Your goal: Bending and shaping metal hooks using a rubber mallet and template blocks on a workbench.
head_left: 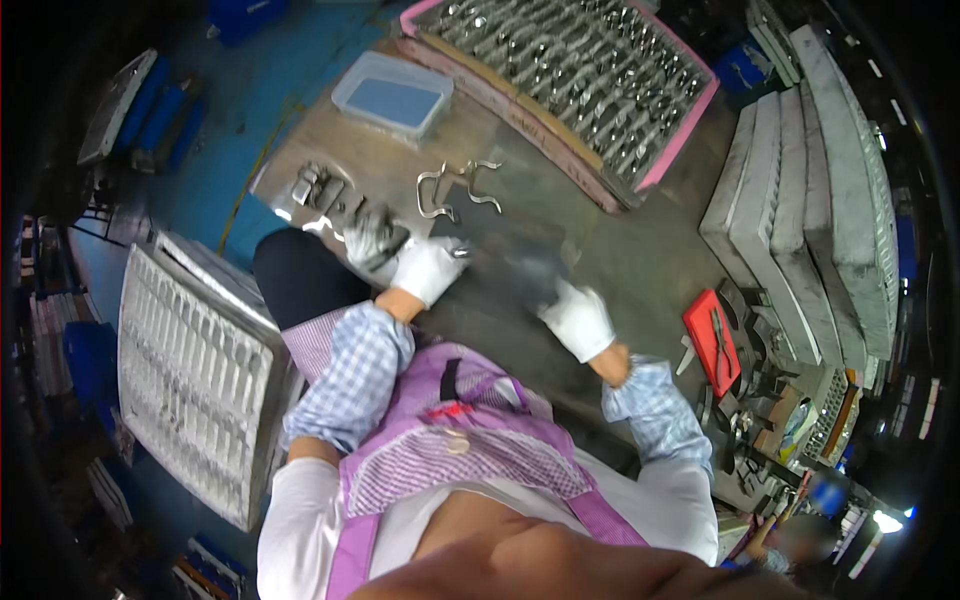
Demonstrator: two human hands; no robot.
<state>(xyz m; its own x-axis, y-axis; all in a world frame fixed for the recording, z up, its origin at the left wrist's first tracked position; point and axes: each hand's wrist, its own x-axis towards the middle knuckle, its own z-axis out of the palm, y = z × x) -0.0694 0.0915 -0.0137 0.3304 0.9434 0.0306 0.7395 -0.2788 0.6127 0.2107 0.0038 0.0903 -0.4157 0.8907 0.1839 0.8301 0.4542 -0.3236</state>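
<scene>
My left hand [428, 270], in a white glove, is closed over the bench. A small shiny metal part [460, 253] shows at its fingertips; most of it is covered. To the right, my white-gloved right hand [580, 320] hovers by a dark blurred patch, its fingertips smeared by motion. Whether it holds anything I cannot make out. Beyond the left hand lie two curved metal pieces, one bracket-shaped [432, 192] and one S-shaped [487, 186]. A crumpled grey cloth or glove [370, 238] lies beside that hand, near a cluster of metal parts [318, 190].
A translucent plastic box [393, 95] stands at the bench's far left. Behind it, a pink-edged tray [600, 165] carries many shiny parts. White foam trays [800, 230] stack at right, near a red tray [711, 345] with a tool. Another slotted tray [195, 375] stands left.
</scene>
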